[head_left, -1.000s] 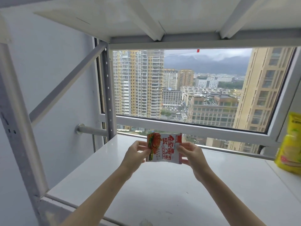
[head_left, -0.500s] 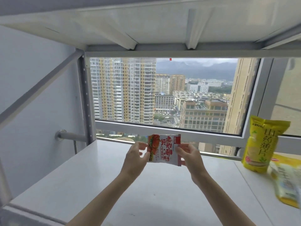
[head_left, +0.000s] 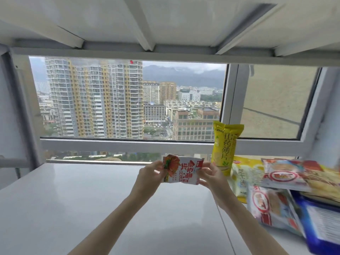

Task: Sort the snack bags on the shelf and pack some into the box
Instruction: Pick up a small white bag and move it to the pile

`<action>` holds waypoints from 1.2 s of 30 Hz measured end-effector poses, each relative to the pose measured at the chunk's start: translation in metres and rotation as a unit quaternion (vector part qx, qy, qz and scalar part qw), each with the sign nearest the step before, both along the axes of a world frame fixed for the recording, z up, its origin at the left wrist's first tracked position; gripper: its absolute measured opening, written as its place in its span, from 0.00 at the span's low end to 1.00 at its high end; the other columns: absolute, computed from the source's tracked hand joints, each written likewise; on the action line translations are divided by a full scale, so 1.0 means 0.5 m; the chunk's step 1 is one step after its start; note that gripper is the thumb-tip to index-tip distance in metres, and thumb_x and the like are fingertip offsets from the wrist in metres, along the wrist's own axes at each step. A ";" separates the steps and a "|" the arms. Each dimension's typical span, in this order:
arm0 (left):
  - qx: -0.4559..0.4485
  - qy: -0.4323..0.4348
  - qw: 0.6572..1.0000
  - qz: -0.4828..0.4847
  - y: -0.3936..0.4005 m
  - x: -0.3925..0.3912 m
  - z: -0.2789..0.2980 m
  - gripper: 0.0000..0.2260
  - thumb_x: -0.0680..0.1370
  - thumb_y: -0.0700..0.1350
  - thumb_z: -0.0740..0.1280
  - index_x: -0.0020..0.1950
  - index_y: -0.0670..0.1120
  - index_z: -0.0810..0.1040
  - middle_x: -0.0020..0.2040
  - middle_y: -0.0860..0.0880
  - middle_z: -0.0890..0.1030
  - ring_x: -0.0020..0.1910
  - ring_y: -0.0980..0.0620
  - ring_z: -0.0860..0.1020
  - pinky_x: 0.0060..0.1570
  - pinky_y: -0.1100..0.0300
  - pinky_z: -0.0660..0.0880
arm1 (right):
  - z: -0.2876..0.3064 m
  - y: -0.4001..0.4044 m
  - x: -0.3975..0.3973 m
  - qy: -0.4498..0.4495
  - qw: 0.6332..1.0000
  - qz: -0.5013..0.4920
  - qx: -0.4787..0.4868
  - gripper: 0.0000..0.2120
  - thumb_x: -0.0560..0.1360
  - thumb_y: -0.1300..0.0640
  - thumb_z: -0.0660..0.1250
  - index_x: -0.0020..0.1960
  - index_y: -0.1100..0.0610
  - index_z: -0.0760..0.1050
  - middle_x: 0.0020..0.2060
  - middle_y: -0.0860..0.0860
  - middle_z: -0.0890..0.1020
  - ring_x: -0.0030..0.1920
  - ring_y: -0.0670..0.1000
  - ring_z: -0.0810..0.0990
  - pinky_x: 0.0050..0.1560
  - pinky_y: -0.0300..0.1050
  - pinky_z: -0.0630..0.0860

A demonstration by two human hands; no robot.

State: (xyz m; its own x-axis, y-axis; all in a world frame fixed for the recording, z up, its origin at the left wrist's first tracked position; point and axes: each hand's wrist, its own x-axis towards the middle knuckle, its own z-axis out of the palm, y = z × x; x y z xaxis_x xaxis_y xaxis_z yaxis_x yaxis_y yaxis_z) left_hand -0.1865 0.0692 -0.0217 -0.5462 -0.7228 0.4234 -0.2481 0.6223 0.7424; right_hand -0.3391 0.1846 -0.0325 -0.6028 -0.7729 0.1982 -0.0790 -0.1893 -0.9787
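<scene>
I hold a small red-and-white snack bag (head_left: pixel 181 170) upright above the white shelf (head_left: pixel 73 199), near its back edge. My left hand (head_left: pixel 150 176) pinches the bag's left side and my right hand (head_left: pixel 211 176) pinches its right side. Just to the right, a tall yellow snack bag (head_left: pixel 225 144) stands upright against the window frame. Further right, several snack bags lie flat in a loose pile: a pale yellow one (head_left: pixel 242 177), two red-and-white ones (head_left: pixel 283 174) (head_left: pixel 270 205) and a blue one (head_left: pixel 322 223). No box is in view.
The underside of the upper shelf (head_left: pixel 165 24) hangs low overhead. A window (head_left: pixel 128 100) with a white frame closes off the back. A white upright post (head_left: pixel 22 107) stands at the left. The shelf surface to the left of my hands is bare.
The view has swung to the right, bringing the pile of bags at the right into sight. Both hands, still holding the small bag, have moved right, close to the tall yellow bag.
</scene>
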 end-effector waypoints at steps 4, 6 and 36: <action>-0.005 0.004 1.000 -0.030 0.018 -0.008 0.001 0.10 0.77 0.49 0.64 0.47 0.47 0.83 0.42 0.51 0.83 0.40 0.54 0.80 0.35 0.78 0.70 | 0.000 0.029 -0.023 0.024 0.999 -0.024 0.008 0.08 0.72 0.69 0.65 0.40 0.57 0.74 0.41 0.53 0.81 0.42 0.47 0.79 0.46 0.40 0.73; -0.010 -0.004 0.999 -0.042 0.018 -0.011 -0.001 0.09 0.77 0.48 0.65 0.49 0.46 0.83 0.42 0.52 0.83 0.40 0.54 0.80 0.35 0.77 0.71 | -0.001 0.037 -0.029 0.025 0.999 -0.029 0.014 0.06 0.72 0.67 0.66 0.42 0.57 0.75 0.42 0.53 0.81 0.43 0.48 0.79 0.48 0.41 0.74; -0.249 -0.141 0.720 -0.633 1.021 -0.436 -0.028 0.26 0.79 0.54 0.58 0.75 0.52 0.55 0.75 0.52 0.60 0.74 0.51 0.59 0.72 0.55 0.60 | -0.036 1.219 0.037 -0.029 0.736 -0.676 -0.019 0.05 0.74 0.65 0.64 0.41 0.58 0.75 0.39 0.53 0.81 0.41 0.51 0.80 0.41 0.41 0.77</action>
State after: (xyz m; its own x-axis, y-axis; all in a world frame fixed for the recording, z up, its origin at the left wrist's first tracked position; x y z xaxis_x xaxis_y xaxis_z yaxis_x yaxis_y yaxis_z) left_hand -0.4045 0.5799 -0.0356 -0.7484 0.6319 0.2018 0.6545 0.6540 0.3794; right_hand -0.3207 0.7943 -0.0503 -0.8243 0.5463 0.1486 -0.1791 -0.0027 -0.9838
